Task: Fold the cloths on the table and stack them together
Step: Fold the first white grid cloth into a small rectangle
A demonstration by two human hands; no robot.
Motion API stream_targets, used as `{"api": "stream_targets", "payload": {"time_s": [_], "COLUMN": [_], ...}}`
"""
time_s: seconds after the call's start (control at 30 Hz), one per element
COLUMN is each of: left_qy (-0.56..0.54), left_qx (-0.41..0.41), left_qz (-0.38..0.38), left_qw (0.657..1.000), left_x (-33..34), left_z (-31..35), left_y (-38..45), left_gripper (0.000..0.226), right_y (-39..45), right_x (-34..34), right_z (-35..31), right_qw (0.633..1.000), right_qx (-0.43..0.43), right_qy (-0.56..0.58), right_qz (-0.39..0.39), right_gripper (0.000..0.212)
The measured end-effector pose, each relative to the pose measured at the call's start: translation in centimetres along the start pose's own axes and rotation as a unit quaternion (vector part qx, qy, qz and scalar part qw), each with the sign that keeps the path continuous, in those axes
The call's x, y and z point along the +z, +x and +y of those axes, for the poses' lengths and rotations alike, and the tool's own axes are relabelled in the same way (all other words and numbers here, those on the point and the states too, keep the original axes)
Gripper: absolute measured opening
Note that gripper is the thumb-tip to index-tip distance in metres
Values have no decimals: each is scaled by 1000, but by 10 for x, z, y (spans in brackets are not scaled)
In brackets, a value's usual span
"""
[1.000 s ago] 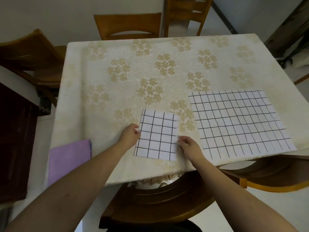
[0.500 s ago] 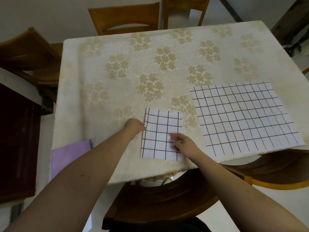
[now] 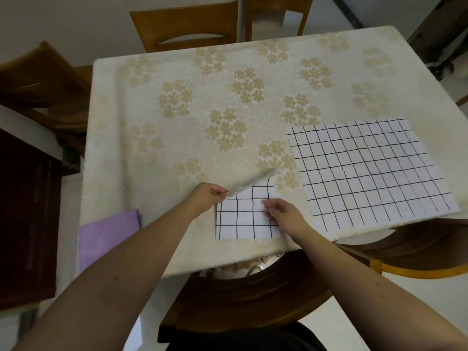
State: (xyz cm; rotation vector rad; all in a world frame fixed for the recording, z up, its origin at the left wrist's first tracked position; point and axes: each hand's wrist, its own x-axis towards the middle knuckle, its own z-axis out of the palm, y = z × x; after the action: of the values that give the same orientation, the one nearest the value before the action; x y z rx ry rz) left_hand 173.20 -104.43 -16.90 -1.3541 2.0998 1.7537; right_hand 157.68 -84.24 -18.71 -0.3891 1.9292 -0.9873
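Nearest to the person, the small folded checked cloth point(image 3: 247, 219) lies close to the near edge of the table point(image 3: 157, 138). A second ago it lay flat with a hand at each side; now its far left corner is lifted and curls over toward the person, with a pale underside showing. The left hand point(image 3: 206, 198) pinches that raised corner in a closed grip, and the right hand point(image 3: 283, 215) has moved from the right edge onto the cloth, where its curled fingers seem to hold the fabric down; whether they pinch it or only press it I cannot tell exactly. I judge that one more fold of this cloth is starting, so it is not yet ready for stacking. At the near left corner of the table a purple cloth point(image 3: 109, 231) hangs over the edge. Further right, the large checked cloth point(image 3: 367, 171) is spread open and unfolded, well apart from the small one, so most of the task remains. Beyond the table stand wooden chairs point(image 3: 184, 26).
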Motion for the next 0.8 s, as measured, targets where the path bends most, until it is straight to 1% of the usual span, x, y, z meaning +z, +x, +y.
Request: {"api": "stream_targets", "payload": {"time_s": [0.03,0.07,0.1,0.17,0.23,0.3,0.37,0.43,0.5,0.57,0.63,0.67,0.73,0.8], "left_qy": [0,6,10,38,93,139,153,147,99,46,32,47,121,174], "left_qx": [17,32,45,76,112,131,127,87,25,-9,3,23,60,68], "left_qz": [-3,-5,-5,-9,-29,-36,-39,-54,-63,-56,-46,-49,-81,-105], "left_qw": [1000,999,999,996,989,981,979,984,993,997,998,997,987,977], "left_x": [-1,-2,-3,-6,-10,-15,-18,-18,-16,-13,-8,-7,-6,-3], "left_z": [-4,-9,-12,-18,-23,-28,-28,-27,-28,-28,-27,-28,-31,-35], "left_y": [-1,-1,-3,-5,-6,-7,-10,-12,-10,-11,-14,-15,-16,-16], "left_gripper": [21,31,42,56,63,68,63,45,38,33,19,14,15,20], "right_y": [-2,-3,-4,-8,-10,-11,-13,-15,-18,-20,-21,-22,-25,-28], "right_x": [-2,-4,-6,-12,-16,-19,-19,-18,-13,-7,-1,1,4,4], "right_z": [0,0,0,-1,0,3,3,2,1,1,3,3,4,4], "right_qw": [1000,999,999,997,995,988,984,984,986,989,991,992,992,991], "right_qx": [4,5,4,-2,4,11,11,-5,-21,-26,-23,-20,-18,-20], "right_qy": [11,12,0,-39,-60,-81,-85,-90,-99,-101,-100,-103,-111,-113], "right_qz": [20,39,54,61,82,128,156,155,135,109,86,76,65,64], "right_gripper": [24,24,24,23,22,28,29,27,26,28,29,29,28,27]}}
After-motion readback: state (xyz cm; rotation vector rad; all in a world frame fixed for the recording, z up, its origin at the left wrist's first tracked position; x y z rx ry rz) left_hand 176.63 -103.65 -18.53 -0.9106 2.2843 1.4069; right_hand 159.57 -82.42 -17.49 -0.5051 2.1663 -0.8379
